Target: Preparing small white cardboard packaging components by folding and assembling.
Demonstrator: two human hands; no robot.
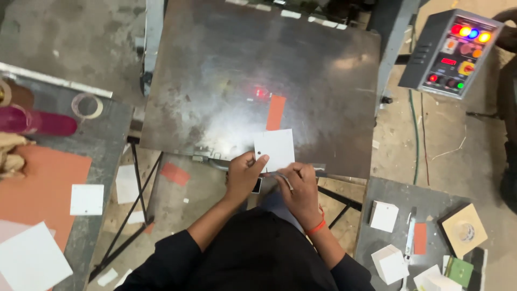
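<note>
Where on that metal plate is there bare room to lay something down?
Most of the metal plate is bare: everything above and left of the orange strip. The near edge is crowded: both hands, left hand and right hand, hold the white card. The right side table is cluttered.

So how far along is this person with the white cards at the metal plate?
Possibly done: loose white squares lie on the right-hand table. In hand: the left hand and right hand hold one white card, with a small hole, at the metal plate's front edge. Left: a white stack also sits there, and I cannot tell whether it is finished.
</note>
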